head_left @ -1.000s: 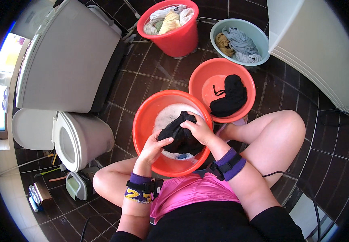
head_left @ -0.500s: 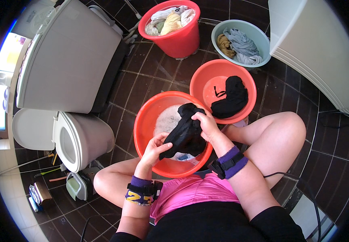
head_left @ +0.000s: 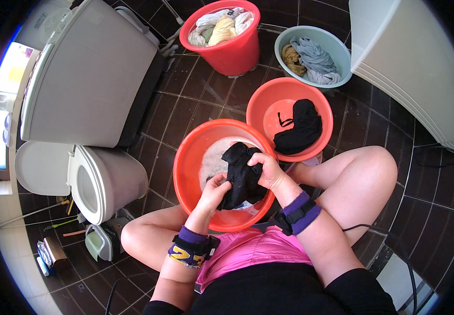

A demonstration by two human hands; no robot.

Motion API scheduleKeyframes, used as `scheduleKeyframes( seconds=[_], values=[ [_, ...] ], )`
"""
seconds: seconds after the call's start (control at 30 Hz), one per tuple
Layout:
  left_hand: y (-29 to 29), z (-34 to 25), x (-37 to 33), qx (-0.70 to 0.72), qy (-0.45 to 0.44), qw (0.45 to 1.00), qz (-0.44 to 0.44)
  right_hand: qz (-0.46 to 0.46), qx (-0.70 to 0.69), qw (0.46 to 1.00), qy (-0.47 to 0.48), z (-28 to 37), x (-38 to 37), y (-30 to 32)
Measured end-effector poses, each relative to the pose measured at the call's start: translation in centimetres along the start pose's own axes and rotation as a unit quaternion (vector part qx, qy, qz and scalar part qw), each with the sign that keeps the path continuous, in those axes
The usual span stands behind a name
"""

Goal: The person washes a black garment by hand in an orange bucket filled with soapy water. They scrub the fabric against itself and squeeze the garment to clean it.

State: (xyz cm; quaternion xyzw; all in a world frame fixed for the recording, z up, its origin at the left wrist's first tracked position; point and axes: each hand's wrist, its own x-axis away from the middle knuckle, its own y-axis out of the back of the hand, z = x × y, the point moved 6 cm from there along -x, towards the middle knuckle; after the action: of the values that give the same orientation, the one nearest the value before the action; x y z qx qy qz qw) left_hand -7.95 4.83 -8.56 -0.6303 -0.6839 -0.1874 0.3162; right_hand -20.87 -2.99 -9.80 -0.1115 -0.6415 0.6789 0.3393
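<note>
Now has the left hand (head_left: 217,190) farther right than half a second ago, closer to the right hand (head_left: 267,171), with the black cloth (head_left: 240,177) bunched between both. Pinches its left side with left fingers, grips its right side with right fingers curled tight. Holds it over suds (head_left: 213,160) in the near orange basin (head_left: 186,168), left of a farther basin (head_left: 265,107) with a black garment (head_left: 301,127).

toilet (head_left: 114,178) — lid (head_left: 40,168) raised, left | dark tiled floor (head_left: 174,123) | bulky pale fixture (head_left: 416,68) — upper right
</note>
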Motion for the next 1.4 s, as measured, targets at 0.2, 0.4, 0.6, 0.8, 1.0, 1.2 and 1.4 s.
scheduleKeyframes(
  seconds=[0.2,0.4,0.6,0.8,1.0,1.2,1.4],
  values=[
    [8.2,-1.9,-0.6,-0.089,-0.102,0.969,-0.208,0.015,-0.007,0.999,0.043,2.2,0.8,-2.4],
    [11.1,-2.8,-1.0,-0.25,-0.099,0.953,-0.136,-0.043,-0.035,0.996,0.075,3.5,0.4,-0.4],
    [6.7,1.5,-0.6,0.18,0.02,0.983,-0.002,-0.075,-0.09,0.982,0.15,4.7,0.2,-0.5],
    [1.7,-0.2,1.1,-0.111,-0.037,0.989,0.088,-0.106,-0.113,0.977,0.149,5.5,0.0,1.6],
    [5.0,-2.7,0.3,0.082,-0.144,0.986,-0.017,-0.138,-0.041,0.971,0.192,5.9,-0.3,1.9],
    [2.1,-2.7,-0.6,0.328,-0.078,0.939,-0.06,-0.178,0.368,0.854,0.322,3.7,1.6,-4.5],
    [-2.3,-0.9,0.0,0.334,0.005,0.939,-0.075,-0.024,0.686,0.583,0.435,-2.6,5.6,-12.6]
  ],
)
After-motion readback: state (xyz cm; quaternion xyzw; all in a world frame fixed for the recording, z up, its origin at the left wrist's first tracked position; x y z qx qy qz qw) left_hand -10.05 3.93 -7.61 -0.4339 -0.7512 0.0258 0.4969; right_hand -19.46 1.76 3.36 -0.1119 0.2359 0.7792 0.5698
